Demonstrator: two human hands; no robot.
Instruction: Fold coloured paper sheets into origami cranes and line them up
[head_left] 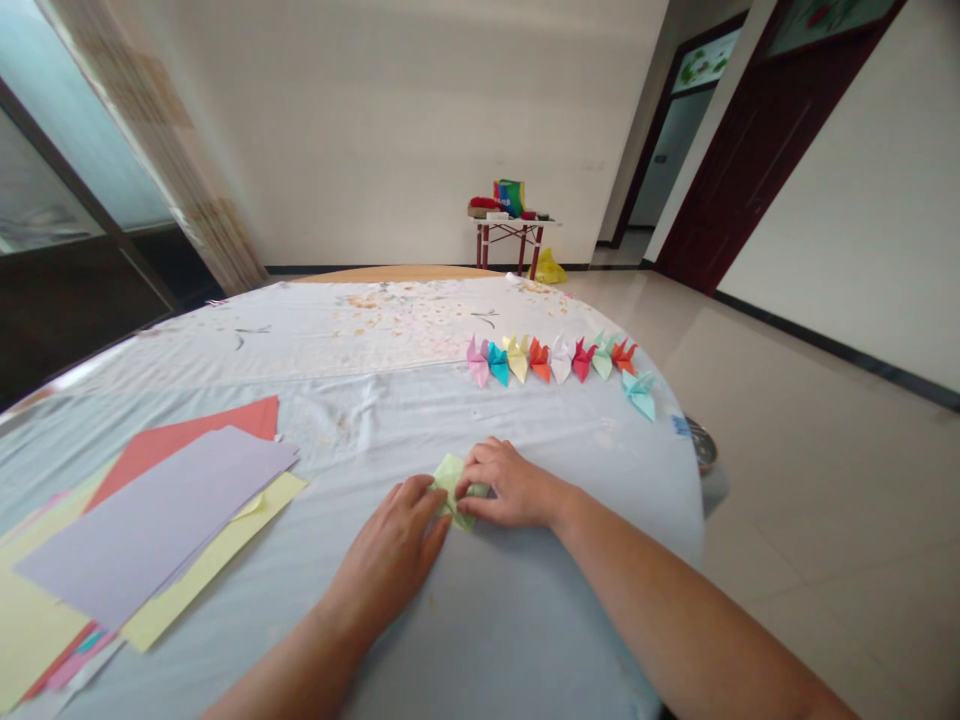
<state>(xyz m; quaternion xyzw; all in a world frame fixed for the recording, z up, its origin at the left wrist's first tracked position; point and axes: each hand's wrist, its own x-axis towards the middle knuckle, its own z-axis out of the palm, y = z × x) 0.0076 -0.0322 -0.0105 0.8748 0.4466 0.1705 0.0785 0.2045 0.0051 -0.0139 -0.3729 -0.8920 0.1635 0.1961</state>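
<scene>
A small folded piece of light green paper (452,477) lies on the pale blue tablecloth (390,400) in front of me. My left hand (394,550) rests flat beside it, fingertips pressing on its left edge. My right hand (506,485) has its fingers curled down onto the paper's right side, pinching it against the table. Most of the paper is hidden under my fingers.
A row of several coloured folded paper cranes (551,360) stands further back, with a turquoise one (641,393) at the right end. Large sheets of lilac (157,520), red (187,435) and yellow paper lie stacked at left. The table's edge drops off at right.
</scene>
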